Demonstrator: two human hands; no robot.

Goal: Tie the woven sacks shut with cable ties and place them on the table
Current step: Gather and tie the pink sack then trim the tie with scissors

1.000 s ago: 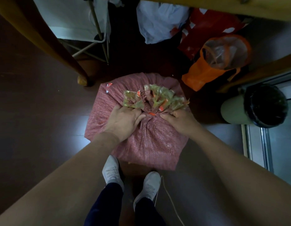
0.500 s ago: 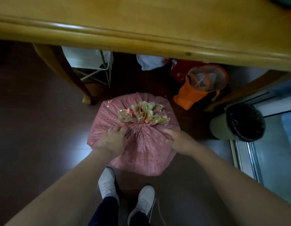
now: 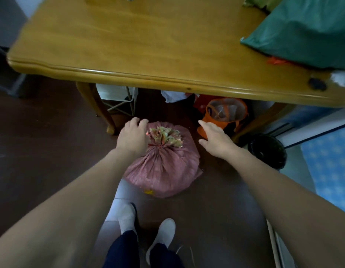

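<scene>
A single wide-angle camera is riding on the person's head, standing just before the near edge of the bench point(image 3: 148, 45) and looking forward and steeply down, so the benchtop is filling the upper part of the frame. Below that edge it is taking in the floor point(image 3: 42, 142) and the pink woven sack point(image 3: 164, 167) standing just in front of the bench. The view is sitting close: both forearms are running in from the bottom corners to the left hand point(image 3: 132, 137) and right hand point(image 3: 216, 140), and the person's shoes point(image 3: 127, 219) are showing at the bottom, farthest from the bench.
</scene>
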